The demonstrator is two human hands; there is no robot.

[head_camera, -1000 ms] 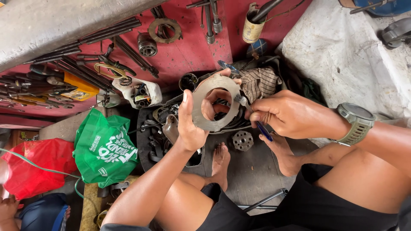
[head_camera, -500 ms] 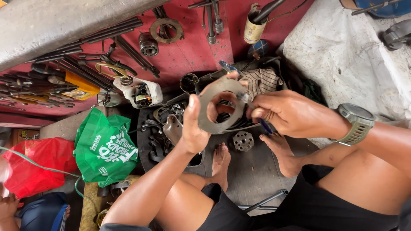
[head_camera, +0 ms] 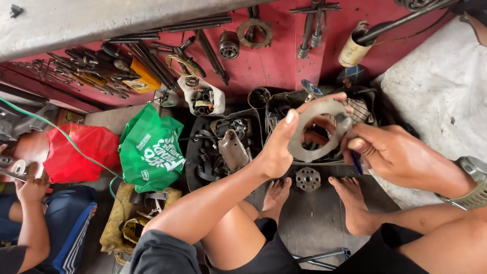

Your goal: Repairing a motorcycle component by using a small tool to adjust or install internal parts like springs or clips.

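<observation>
Left hand (head_camera: 276,152): closed on the flat metal ring (head_camera: 318,130), thumb along the near face, fingertips curled over the top rim; the ring is held upright in the air over the black tray (head_camera: 200,167).
Right hand (head_camera: 401,155): closed round a slim blue tool (head_camera: 356,163), thumb and forefinger pinching near the ring's right edge; whether the tool tip touches the ring cannot be told.
Metal ring, position: lifted, between both hands, above the feet and the small round hub with holes (head_camera: 308,178) lying on the floor mat.
Change over the last second: the ring has tilted and turned in the left hand, from lying flatter toward the camera to standing more edge-up; the right hand has stayed at its right rim. Judged, the ring's edge or face is being worked or cleaned in stages, with the ring rotated to bring a fresh stretch under the tool.
Tray contents: dark greasy parts, a brownish metal casing (head_camera: 233,149), rings and straps.
Beside the tray: green shopping bag (head_camera: 149,149), red bag (head_camera: 76,149), white bag of small parts (head_camera: 203,99).
Red surface beyond: rods, wrenches, a bearing (head_camera: 229,45), a toothed ring (head_camera: 256,31), a cream tin (head_camera: 353,50).
Right wrist: grey watch (head_camera: 474,187).
Another person: lower left, a hand (head_camera: 30,185) holding a small metal part.
</observation>
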